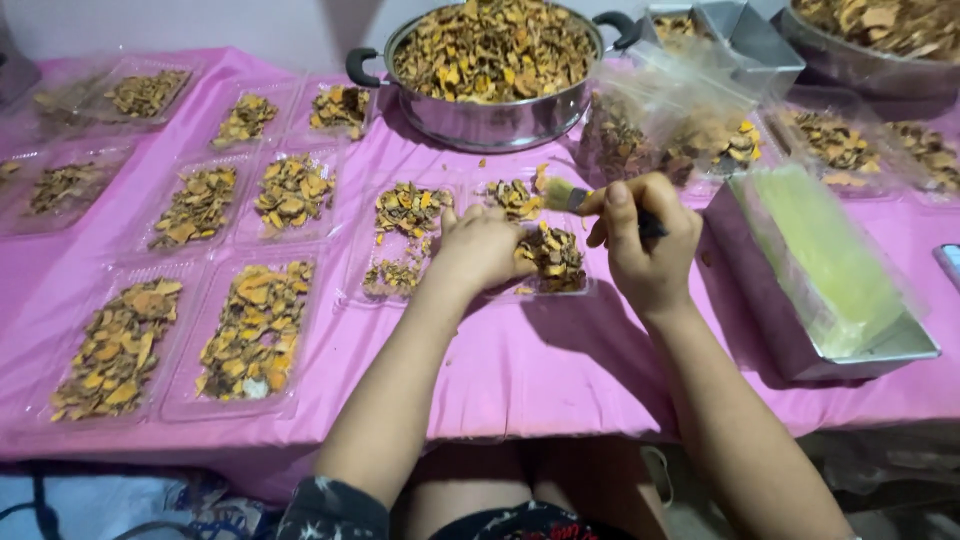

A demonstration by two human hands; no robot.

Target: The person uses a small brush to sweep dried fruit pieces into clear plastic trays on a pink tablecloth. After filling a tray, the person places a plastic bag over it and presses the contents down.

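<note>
My right hand (645, 240) grips a small brush (566, 196) with pale bristles and a dark handle, held over a clear plastic tray (570, 290) of dried yellow-brown slices (552, 255). My left hand (480, 248) rests palm down on the same tray, fingers pressing into the slices, between that pile and another pile (410, 210) to its left. The brush tip points left, just above a small heap (513, 196) at the tray's far side.
Several more clear trays of dried slices (255, 325) cover the pink tablecloth (520, 370) on the left. A steel pot (490, 118) full of slices stands at the back. A metal box (800, 340) with a stack of clear bags stands on the right, plastic bags behind it.
</note>
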